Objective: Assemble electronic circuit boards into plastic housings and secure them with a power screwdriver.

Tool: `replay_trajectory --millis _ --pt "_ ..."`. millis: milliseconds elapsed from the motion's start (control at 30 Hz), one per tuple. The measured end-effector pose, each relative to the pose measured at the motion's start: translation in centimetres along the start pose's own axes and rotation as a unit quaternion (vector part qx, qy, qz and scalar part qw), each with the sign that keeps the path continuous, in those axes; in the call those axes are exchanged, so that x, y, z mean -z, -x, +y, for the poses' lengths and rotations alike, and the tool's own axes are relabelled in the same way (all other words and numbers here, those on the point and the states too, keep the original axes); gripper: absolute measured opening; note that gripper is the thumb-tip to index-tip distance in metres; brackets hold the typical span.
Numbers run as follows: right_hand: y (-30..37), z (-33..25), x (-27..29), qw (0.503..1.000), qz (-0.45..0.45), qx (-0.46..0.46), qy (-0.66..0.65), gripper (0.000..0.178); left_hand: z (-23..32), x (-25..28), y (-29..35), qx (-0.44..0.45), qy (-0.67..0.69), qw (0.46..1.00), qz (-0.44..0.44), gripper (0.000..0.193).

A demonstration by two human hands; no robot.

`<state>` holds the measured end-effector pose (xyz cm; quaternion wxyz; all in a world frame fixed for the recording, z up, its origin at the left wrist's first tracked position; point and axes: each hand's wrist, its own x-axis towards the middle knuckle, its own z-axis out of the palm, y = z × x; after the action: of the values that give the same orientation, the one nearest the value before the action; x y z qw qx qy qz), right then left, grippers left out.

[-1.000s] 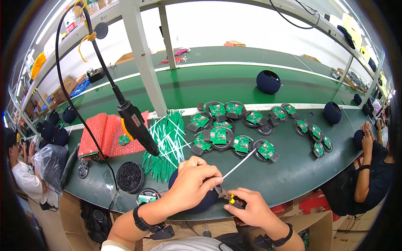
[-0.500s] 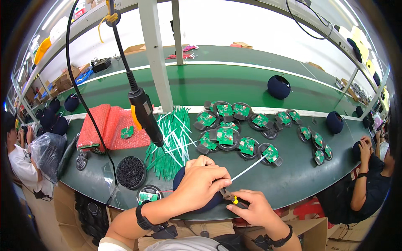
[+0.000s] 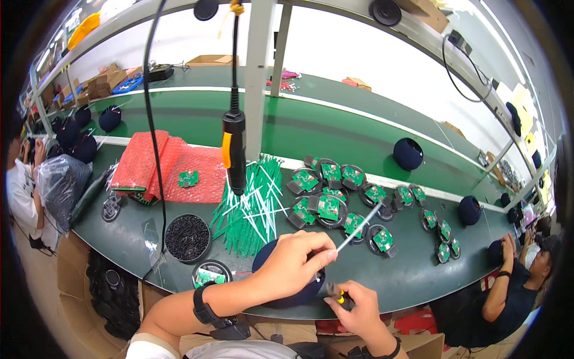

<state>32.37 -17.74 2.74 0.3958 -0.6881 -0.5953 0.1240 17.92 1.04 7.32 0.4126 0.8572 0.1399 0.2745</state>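
Observation:
My left hand (image 3: 293,260) is closed, pinching a thin white strip (image 3: 359,228) between thumb and fingers. The strip slants up and to the right over the circuit boards. Beneath this hand is a round navy fabric-covered shell (image 3: 263,256), mostly hidden. My right hand (image 3: 357,308) is wrapped round pliers (image 3: 342,297) with black and yellow handles. Their jaws point at the shell's right side; whether they touch it I cannot tell. Left of the shell lies a round black part with a green circuit board (image 3: 210,276), a red wire running from it toward the shell.
A pile of green and white strips (image 3: 248,215) lies ahead, beside red bubble wrap (image 3: 200,170). A tub of black screws (image 3: 187,238) stands left. Several board-topped discs (image 3: 329,207) spread right. An electric screwdriver (image 3: 234,149) hangs above. Co-workers sit at both sides.
The view has shifted, moving the bench things in the picture. The pliers have come down and away from the left hand's fingertips. The white strip now points more steeply upward.

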Motion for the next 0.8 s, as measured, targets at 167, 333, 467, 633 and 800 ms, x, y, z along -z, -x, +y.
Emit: replay_trajectory --millis 167,333,467,633,800 --pt "-2.8 -4.4 -0.5 0.982 -0.071 0.13 0.118 0.063 -0.1 2.4 -0.2 0.089 0.295 0.95 0.045 0.018" --pt "-3.0 -4.7 -0.9 0.965 -0.036 0.16 0.202 0.041 2.1 7.1 4.4 0.076 0.205 0.971 0.092 0.012" --pt "-3.9 -3.1 1.7 0.989 -0.033 0.063 0.129 0.043 1.5 7.8 10.5 0.098 0.213 0.963 0.133 0.007" --pt "-13.1 0.1 6.1 0.985 0.092 -0.005 0.145 0.051 -1.2 5.0 17.6 0.186 0.235 0.944 0.141 0.008" --pt "-25.3 10.4 9.8 0.925 0.203 -0.028 0.319 0.054 -1.9 2.9 19.3 0.183 0.253 0.948 0.058 0.011"
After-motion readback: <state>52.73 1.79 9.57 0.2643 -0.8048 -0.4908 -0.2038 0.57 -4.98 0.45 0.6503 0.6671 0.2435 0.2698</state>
